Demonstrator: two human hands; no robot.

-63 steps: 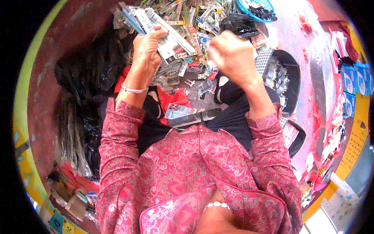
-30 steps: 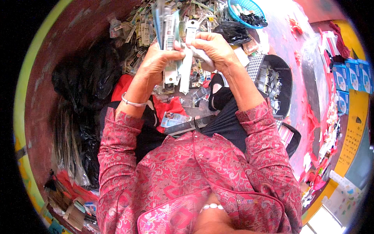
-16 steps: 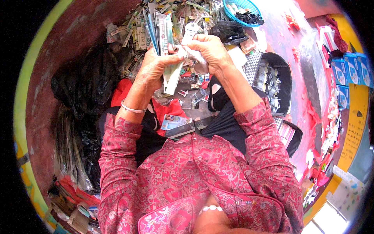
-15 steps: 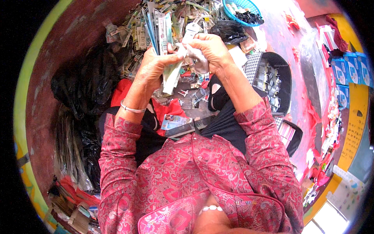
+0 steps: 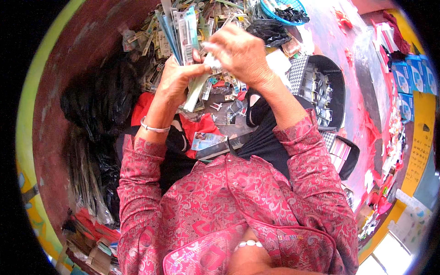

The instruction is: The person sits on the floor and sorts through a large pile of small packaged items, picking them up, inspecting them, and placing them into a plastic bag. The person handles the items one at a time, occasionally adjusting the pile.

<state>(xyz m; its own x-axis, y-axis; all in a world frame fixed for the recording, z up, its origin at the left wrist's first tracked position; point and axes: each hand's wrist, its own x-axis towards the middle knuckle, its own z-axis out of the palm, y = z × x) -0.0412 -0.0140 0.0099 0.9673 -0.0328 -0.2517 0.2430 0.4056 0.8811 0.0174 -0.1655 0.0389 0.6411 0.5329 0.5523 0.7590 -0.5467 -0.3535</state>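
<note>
My left hand (image 5: 175,81) is closed round a bundle of long, flat plastic packets (image 5: 187,39), some with barcodes, held upright above my lap. The lower ends of the packets stick out below the thumb. A crumpled whitish strip (image 5: 212,62) lies at the left thumb tip, between the two hands. Right beside it is my right hand (image 5: 247,58), its bent fingers smeared by motion. Whether the right hand grips the strip does not show. Beyond both hands spreads a heap of similar small packets (image 5: 158,46).
A blue basket (image 5: 300,5) holding black items stands at the far right. Near it lies a black plastic bag (image 5: 268,33). An open black case (image 5: 340,98) with small wares is to my right. Black plastic bags (image 5: 98,101) pile up at left. Red cloth (image 5: 197,123) lies by my legs.
My right hand has turned over and risen slightly at the bundle. The greyish strip that hung from its fingers is now mostly out of sight. The bundle has tilted a little to the left.
</note>
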